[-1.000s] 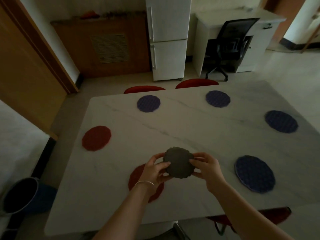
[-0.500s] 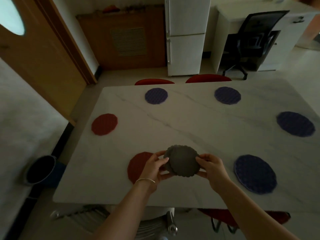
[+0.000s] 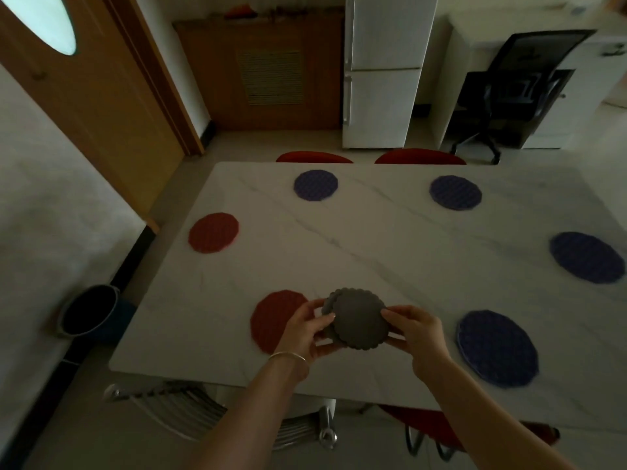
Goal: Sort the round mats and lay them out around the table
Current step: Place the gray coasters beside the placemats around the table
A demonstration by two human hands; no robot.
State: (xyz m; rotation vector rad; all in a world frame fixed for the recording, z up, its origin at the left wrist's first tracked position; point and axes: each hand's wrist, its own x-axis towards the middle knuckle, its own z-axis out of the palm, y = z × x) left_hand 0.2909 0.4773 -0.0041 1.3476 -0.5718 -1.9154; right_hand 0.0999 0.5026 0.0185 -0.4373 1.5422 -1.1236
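Grey mats: the small stack of scalloped grey mats (image 3: 356, 322) is held just above the near edge of the table (image 3: 373, 239), between a red mat (image 3: 271, 320) and a blue mat (image 3: 497, 347).
Hands: the left hand (image 3: 305, 330) and right hand (image 3: 415, 334) each pinch an opposite rim of the stack.
Change: a second grey edge now peeks out at the left, where a second ago the stack looked like one disc.
Meaning: probably the top mat is being slid off to lay down; six mats already ring the table.
Hidden: how many grey mats are in the stack is unclear; the dim light blurs their texture.
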